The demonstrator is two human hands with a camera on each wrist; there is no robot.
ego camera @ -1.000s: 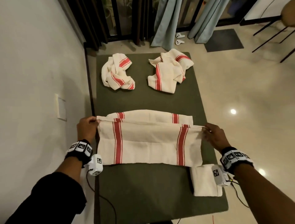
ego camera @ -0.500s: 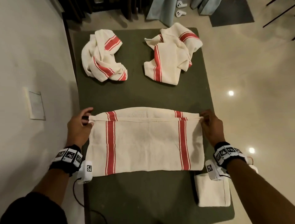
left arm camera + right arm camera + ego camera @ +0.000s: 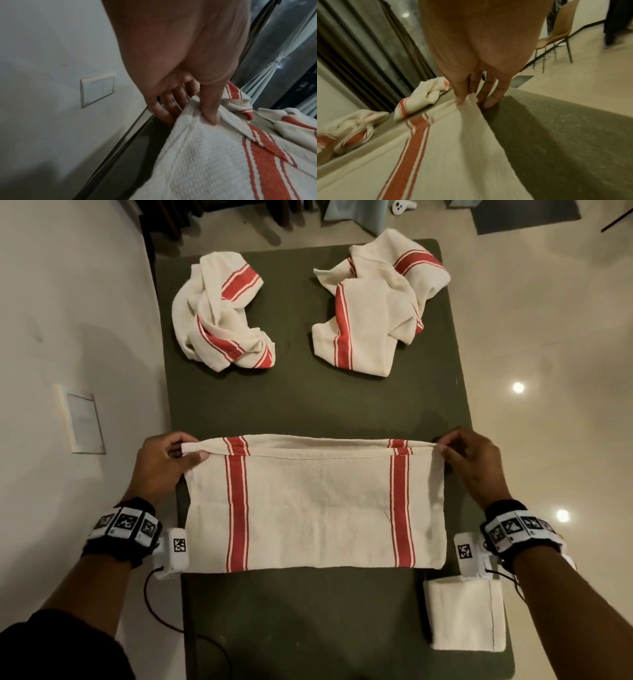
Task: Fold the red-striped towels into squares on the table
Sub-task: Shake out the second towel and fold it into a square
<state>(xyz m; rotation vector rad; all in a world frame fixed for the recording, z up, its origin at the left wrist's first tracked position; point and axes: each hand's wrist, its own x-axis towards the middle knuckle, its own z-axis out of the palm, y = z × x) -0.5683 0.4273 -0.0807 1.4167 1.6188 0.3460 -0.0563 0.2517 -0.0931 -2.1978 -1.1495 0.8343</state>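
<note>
Pinching the far corners of a striped towel, the left hand and right hand have carried its top layer farther from the body until its edges nearly meet. This fold looks almost complete on the worktop. Two crumpled towels wait beyond; a folded towel lies near right.

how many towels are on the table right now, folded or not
4. One towel lies flat at the near middle, its far corners pinched by the left hand and right hand. Two crumpled: far-left towel, far-right towel. One folded square near right corner.
</note>
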